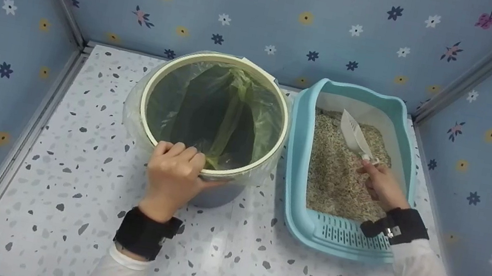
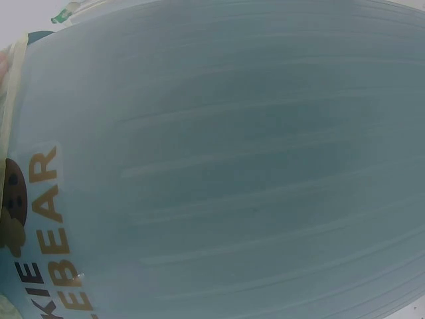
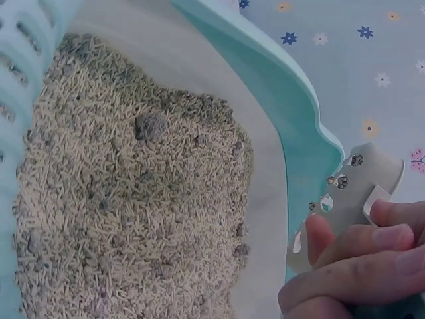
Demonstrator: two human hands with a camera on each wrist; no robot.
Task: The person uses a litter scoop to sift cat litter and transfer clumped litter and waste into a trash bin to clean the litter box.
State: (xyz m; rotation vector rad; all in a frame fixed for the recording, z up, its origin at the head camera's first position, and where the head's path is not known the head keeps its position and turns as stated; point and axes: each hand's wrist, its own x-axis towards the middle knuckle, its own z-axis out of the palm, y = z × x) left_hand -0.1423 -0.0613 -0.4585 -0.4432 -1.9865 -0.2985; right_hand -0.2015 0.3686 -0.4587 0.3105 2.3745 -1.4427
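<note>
1. Nearest is the speckled white tabletop [image 1: 229,261], smooth and glossy, with grey and black flecks.

2. On it, the left hand [image 1: 174,173] curls its fingers over the near rim of the round bin [image 1: 156,87] and grips it. The left wrist view shows only the bin's blue-grey outer wall under a film of plastic, with brown printed letters.

3. The bin has a cream rim and holds a thin, crinkled green bag [image 1: 225,114]. As far as the head view shows, the bag holds nothing yet, so the scooping judged to be in hand looks barely begun.

4. To the right, just beside the bin, stands the pale blue litter tray [image 1: 296,167], hard plastic with a rounded raised edge and a slotted step at its near end.

5. The right hand [image 1: 382,185] pinches the handle of the white scoop [image 1: 353,134], fingers wrapped round it. The scoop is slotted, its blade resting on the litter toward the far end of the tray, and it looks to carry no load.

6. The litter [image 3: 133,199] is coarse, beige, pellet-like. The right wrist view shows grey clumps [image 3: 151,125] lying in it, so the cleaning seems mostly left to do.

7. Farthest, blue walls [image 1: 268,10] printed with flowers and butterflies close the space.
</note>
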